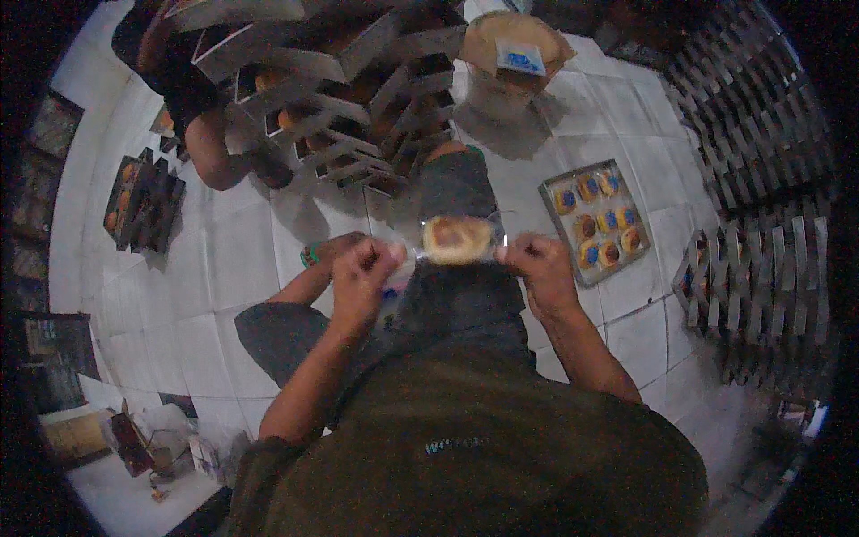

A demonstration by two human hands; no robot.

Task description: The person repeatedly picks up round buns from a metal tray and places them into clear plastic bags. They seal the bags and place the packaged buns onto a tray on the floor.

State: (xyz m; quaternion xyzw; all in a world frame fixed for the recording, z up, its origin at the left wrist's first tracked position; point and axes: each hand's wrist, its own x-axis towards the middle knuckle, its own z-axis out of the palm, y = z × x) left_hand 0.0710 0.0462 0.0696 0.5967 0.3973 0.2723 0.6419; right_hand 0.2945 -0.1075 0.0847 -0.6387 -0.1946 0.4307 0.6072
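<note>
A round baked bun (457,239) in a clear plastic wrapper hangs between my two hands, above my lap. My left hand (366,274) pinches the left end of the wrapper between thumb and fingers. At the other side, my right hand (541,267) grips the wrapper's right end. The bun itself is slightly blurred. Partly hidden behind my left wrist, a pale item with pink and blue marks (396,288) lies near my thigh. To the right of my right hand, a metal tray (599,274) on the tiled floor holds several wrapped buns, some with blue labels.
Ahead, stacked metal trays (322,111) hold buns. A cardboard box (510,40) bears a packet. More tray stacks stand at the right (751,282) and left (144,205). Another person's arm and leg (215,151) are at the upper left. Boxes (77,433) lie at lower left.
</note>
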